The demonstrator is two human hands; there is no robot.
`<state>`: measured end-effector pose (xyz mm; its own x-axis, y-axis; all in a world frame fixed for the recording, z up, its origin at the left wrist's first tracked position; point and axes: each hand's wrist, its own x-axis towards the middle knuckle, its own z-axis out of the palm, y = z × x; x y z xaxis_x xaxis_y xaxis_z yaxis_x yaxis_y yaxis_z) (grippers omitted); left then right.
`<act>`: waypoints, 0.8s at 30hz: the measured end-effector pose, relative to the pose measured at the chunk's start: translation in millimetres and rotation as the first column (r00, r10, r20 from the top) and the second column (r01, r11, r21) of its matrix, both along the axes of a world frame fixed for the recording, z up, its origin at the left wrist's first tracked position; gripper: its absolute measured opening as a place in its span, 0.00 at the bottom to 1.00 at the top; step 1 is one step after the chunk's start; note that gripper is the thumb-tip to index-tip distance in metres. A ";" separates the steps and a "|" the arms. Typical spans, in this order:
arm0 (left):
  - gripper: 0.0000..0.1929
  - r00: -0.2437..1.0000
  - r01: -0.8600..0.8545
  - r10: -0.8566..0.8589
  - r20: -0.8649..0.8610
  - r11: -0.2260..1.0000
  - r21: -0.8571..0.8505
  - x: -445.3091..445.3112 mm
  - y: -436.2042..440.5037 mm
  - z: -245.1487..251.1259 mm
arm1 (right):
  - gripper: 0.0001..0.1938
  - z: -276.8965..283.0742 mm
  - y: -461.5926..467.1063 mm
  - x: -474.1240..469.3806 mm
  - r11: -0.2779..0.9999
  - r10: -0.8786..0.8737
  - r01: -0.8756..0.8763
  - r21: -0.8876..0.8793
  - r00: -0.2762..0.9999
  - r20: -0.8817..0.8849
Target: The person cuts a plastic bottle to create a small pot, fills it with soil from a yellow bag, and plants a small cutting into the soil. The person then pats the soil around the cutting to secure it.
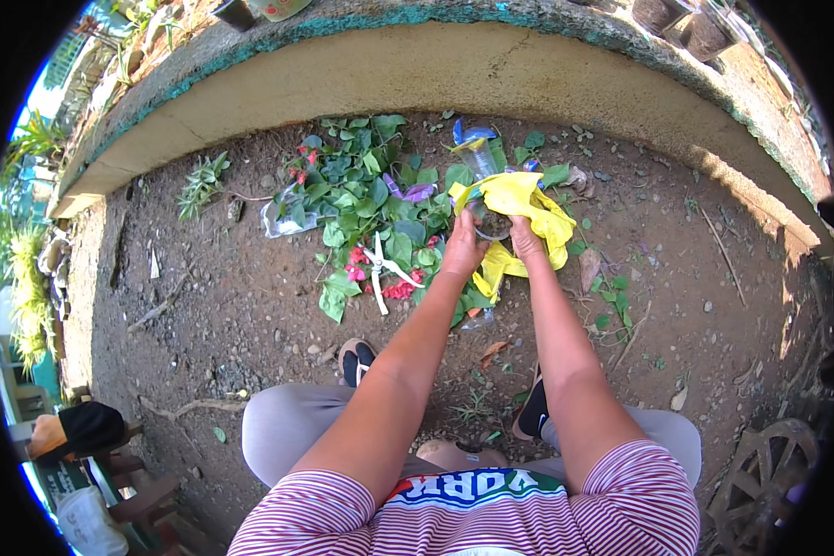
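In front of me my left hand (465, 246) holds the near left side of a clear plastic cup (492, 228) with dark matter visible inside. My right hand (526, 240) grips a yellow plastic bag (521, 194) at the cup's right side. The bag is bunched around the cup and hangs down past my fingers. Exactly where my fingertips press is partly hidden. Left of my hands, white-handled pruning shears (382, 266) lie with blades spread on cut leafy stems (361, 187) with red-pink flowers (402, 286).
Another clear cup (478, 158) and blue plastic wrappers (474, 132) lie beyond the bag. Clear plastic (286, 214) sits left of the leaves. A low concrete wall (417, 76) curves across the far side, with plant pots (709, 35) on top. A wooden wheel (761, 472) stands at lower right.
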<state>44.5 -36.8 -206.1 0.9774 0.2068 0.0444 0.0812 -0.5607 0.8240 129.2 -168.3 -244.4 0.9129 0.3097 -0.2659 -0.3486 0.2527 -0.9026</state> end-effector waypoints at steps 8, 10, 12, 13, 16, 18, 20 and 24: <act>0.29 0.999 -0.042 0.041 -0.014 0.998 -0.047 -2.3 3.7 -0.6 | 0.26 58.1 -15.3 21.6 0.913 0.331 -0.336 -0.231 0.942 -0.060; 0.29 0.998 -0.064 0.064 -0.007 0.997 -0.042 -3.6 6.3 1.1 | 0.23 60.5 -28.0 35.6 0.879 0.214 -0.261 -0.398 0.964 -0.159; 0.29 0.996 -0.087 0.087 0.003 0.995 -0.043 -3.9 8.3 3.7 | 0.23 54.2 -43.3 48.9 0.674 0.218 -0.260 -0.692 0.964 -0.150; 0.29 0.995 -0.099 0.100 0.011 0.994 -0.047 -3.3 9.1 5.3 | 0.24 48.3 -51.0 51.3 0.424 0.257 -0.251 -0.870 0.955 -0.150; 0.28 0.991 -0.134 0.135 0.018 0.989 -0.055 1.0 10.4 11.9 | 0.48 23.2 -62.6 33.1 0.199 0.348 -0.255 -0.946 0.921 -0.175; 0.28 0.987 -0.146 0.149 0.054 0.988 -0.053 5.0 9.3 16.8 | 0.61 10.4 -65.5 18.3 0.178 0.262 -0.215 -0.960 0.951 -0.164; 0.28 0.986 -0.133 0.137 0.092 0.990 -0.047 8.1 8.3 21.4 | 0.57 1.6 -60.9 13.0 0.206 0.249 -0.218 -0.954 0.954 -0.165; 0.28 0.987 -0.131 0.138 0.084 0.988 -0.086 13.0 4.0 26.4 | 0.50 -5.3 -59.9 13.4 0.057 0.322 -0.363 -0.930 0.888 -0.327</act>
<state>57.5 -32.8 -179.7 0.9334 0.3422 0.1080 0.0756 -0.4817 0.8731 142.6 -228.1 -249.7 0.7735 0.0606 -0.6309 -0.1474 -0.9509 -0.2721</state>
